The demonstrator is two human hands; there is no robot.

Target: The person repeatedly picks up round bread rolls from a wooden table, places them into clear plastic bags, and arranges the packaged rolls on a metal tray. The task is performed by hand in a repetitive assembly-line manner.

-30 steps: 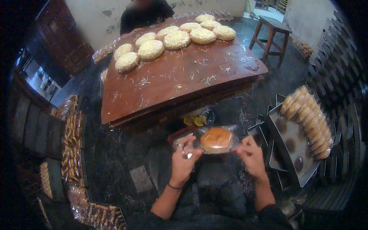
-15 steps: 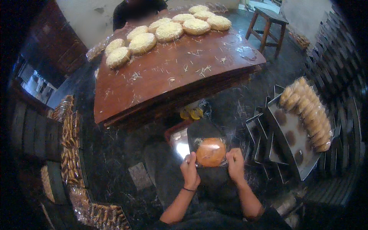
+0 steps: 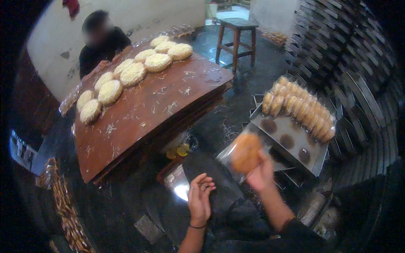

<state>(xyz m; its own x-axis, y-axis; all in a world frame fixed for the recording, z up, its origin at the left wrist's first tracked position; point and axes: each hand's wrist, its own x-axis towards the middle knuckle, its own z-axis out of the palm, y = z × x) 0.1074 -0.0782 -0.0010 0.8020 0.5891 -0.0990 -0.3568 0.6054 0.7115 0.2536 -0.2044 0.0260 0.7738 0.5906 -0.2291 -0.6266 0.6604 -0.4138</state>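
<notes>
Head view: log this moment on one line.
Right hand: holding plastic-wrapped bun | Left hand: empty, open | Metal tray: bagged buns on it | Brown table: shred-topped round breads

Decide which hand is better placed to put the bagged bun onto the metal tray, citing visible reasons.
Probably the right hand: it holds the bagged bun and is nearer the metal tray; the left hand, empty, is farther away.

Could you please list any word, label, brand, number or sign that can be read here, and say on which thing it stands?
None: I can read no word, label, brand, number or sign.
Wrapped bun in the right hand: blurred, no print made out on its clear bag.
Bagged buns on the metal tray: too small to tell whether their wrapping has print.
</notes>
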